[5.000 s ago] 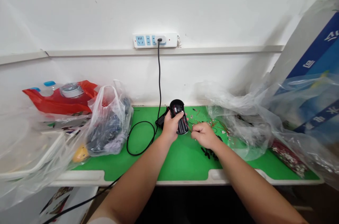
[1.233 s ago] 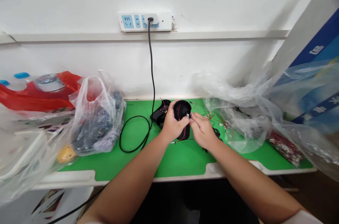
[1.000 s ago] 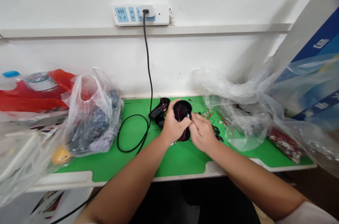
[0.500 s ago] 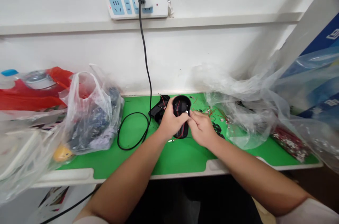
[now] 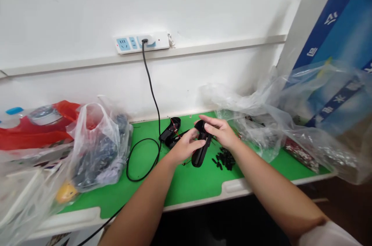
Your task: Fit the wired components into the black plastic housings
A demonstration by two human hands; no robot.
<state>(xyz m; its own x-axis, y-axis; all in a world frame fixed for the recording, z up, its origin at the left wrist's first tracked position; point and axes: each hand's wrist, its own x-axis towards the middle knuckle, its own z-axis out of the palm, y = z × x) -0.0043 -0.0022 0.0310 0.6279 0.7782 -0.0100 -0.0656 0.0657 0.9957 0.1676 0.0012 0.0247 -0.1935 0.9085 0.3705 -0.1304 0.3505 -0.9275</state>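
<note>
My left hand and my right hand both grip a black plastic housing with thin red wires, held just above the green mat. The left fingers wrap its left side; the right fingers curl over its top end. A second black housing part lies on the mat just behind my left hand. A small heap of black pieces lies on the mat under my right wrist.
A black cable runs from the wall power strip down to a loop on the mat. Clear plastic bags and a red bag crowd the left; more clear bags and a blue box fill the right.
The housing has turned from open end facing up to lying edge-on and lower. My right hand shifted from pinching at its rim to covering its top. The view swung right and tilted.
</note>
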